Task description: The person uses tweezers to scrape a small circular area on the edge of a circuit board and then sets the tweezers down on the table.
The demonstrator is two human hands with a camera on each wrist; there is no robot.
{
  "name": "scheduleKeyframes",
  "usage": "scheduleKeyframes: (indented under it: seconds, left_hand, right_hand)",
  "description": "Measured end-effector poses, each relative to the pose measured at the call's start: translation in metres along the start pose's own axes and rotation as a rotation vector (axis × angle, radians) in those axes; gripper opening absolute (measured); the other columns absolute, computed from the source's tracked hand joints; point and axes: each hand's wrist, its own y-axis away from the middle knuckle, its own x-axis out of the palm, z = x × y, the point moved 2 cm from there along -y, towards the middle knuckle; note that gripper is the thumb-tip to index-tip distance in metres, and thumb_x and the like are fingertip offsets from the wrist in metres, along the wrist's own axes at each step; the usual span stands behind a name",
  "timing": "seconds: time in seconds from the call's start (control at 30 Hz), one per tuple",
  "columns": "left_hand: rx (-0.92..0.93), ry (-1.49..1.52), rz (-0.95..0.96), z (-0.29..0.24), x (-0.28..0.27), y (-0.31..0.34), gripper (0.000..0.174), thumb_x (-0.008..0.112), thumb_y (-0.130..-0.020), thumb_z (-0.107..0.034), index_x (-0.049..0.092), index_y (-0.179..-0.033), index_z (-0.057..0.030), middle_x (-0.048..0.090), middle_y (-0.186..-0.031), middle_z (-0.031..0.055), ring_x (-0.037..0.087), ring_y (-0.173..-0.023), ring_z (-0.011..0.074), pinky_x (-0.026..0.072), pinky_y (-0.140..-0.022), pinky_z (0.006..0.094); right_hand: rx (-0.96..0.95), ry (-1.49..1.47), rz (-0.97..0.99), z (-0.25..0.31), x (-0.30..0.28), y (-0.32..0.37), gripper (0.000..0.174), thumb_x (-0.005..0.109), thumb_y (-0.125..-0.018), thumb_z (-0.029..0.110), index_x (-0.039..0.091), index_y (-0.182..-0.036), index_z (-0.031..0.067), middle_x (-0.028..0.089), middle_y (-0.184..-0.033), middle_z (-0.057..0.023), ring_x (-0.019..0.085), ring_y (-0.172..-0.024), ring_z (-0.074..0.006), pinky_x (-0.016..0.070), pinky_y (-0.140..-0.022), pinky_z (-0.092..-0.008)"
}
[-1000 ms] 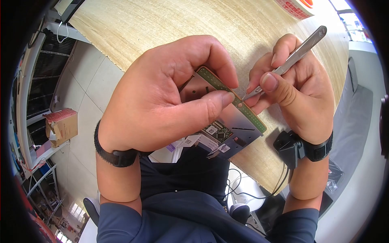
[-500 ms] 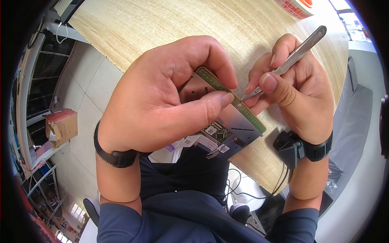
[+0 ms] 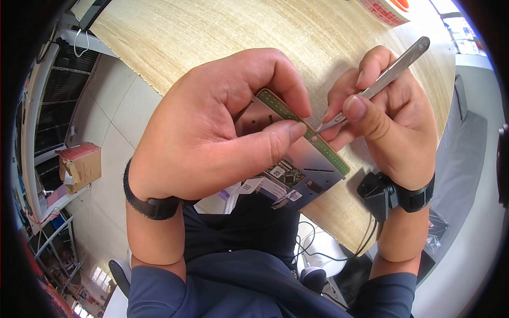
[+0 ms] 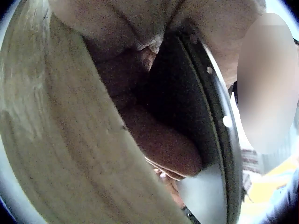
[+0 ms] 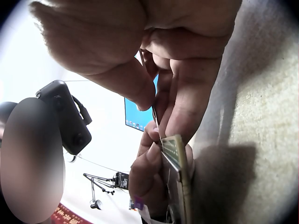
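Note:
My left hand [image 3: 212, 132] pinches a flat panel, a metal plate with a green circuit-board strip [image 3: 333, 157] along its far edge. The left thumb lies on the plate close to that strip, the other fingers behind it. In my right hand [image 3: 400, 116] a slim silver scalpel [image 3: 395, 69] is gripped between thumb and fingers, its tip right at the strip's edge beside the left thumb. From the right wrist view the panel [image 5: 182, 191] appears edge-on, with the right fingertips close to its corner. The left wrist view shows the panel's dark underside [image 4: 177, 93].
The wooden table [image 3: 196, 37] lies beneath both hands. A red-and-white roll [image 3: 386, 10] sits at its far edge. A black cable [image 3: 366, 245] runs from the right wrist camera [image 3: 377, 191] past the table's near edge. A cardboard box [image 3: 82, 167] stands off to the left.
The scalpel's handle end has shifted slightly right and down with the right fingers, its tip staying at the strip's edge. The left hand and the panel have barely moved.

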Motion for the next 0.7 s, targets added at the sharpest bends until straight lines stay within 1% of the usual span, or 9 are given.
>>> scheduleKeyframes:
  seconds: [0.37, 0.7]
  left_hand:
    - [0.006, -0.004, 0.0, 0.0, -0.0001, 0.0004, 0.022, 0.065, -0.079, 0.001, 0.054, -0.098, 0.0014, 0.053, -0.089, 0.0003, 0.047, -0.064, -0.0013, 0.0352, -0.053, 0.0121]
    - [0.017, -0.018, 0.002, -0.0004, 0.0001, 0.0006, 0.021, 0.065, -0.079, 0.002, 0.055, -0.097, 0.0011, 0.052, -0.089, 0.0004, 0.046, -0.064, -0.0015, 0.0348, -0.053, 0.0119]
  right_hand:
    - [-0.038, 0.003, 0.008, -0.0019, -0.0011, -0.0011, 0.027, 0.064, -0.087, 0.008, 0.04, -0.098, 0.004, 0.06, -0.086, -0.02, 0.067, -0.068, -0.0211, 0.0562, -0.056, -0.0218]
    - [-0.036, 0.015, 0.023, -0.0024, -0.0009, -0.0008, 0.027, 0.064, -0.087, 0.008, 0.04, -0.098, 0.0035, 0.06, -0.085, -0.0202, 0.067, -0.067, -0.0209, 0.0554, -0.057, -0.0214]
